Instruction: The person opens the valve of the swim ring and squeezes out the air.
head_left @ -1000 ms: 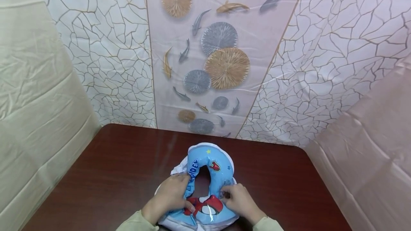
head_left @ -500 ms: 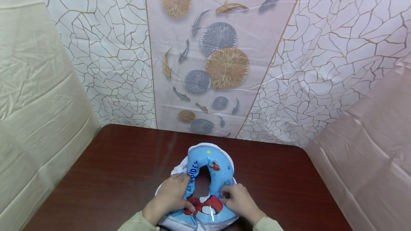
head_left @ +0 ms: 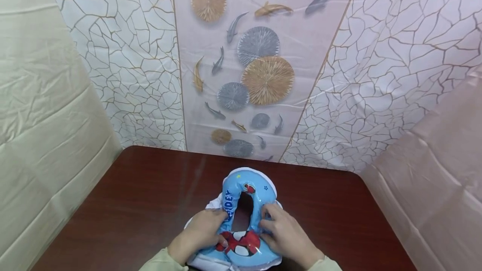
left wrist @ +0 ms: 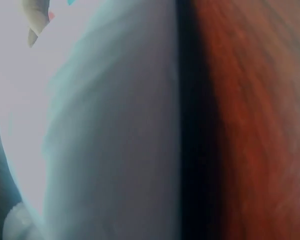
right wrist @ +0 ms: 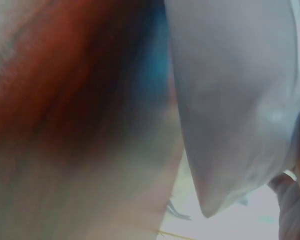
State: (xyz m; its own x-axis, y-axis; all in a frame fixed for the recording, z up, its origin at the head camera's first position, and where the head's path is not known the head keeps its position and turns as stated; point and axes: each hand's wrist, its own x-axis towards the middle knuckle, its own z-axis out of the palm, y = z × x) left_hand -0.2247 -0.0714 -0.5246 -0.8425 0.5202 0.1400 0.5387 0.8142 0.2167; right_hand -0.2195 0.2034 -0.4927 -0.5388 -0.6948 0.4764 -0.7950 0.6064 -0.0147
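Observation:
A partly inflated, light-blue swim ring [head_left: 265, 185] with a white back, "SPIDEY" lettering and a red masked face lies on the table near its front edge. My left hand [head_left: 203, 227] holds its left side, with the thumb on the red face. On the opposite side my right hand [head_left: 284, 233] grips the ring with curled fingers; what lies under those fingertips is hidden. The left wrist view is filled by the ring's pale underside [left wrist: 115, 125], with a finger at the top left. The right wrist view shows the ring's white side [right wrist: 230, 100] close up, beside fingertips.
The dark reddish-brown table [head_left: 150, 195] extends around the ring. Behind it hangs a patterned cloth [head_left: 267, 78] with fish and round motifs. Beige cloth walls [head_left: 49, 116] flank both sides.
The ring's far part has tipped and shifted slightly right, so its red emblem sits higher and looks narrower. My right hand has moved its fingers farther up along the ring. The left hand barely moves.

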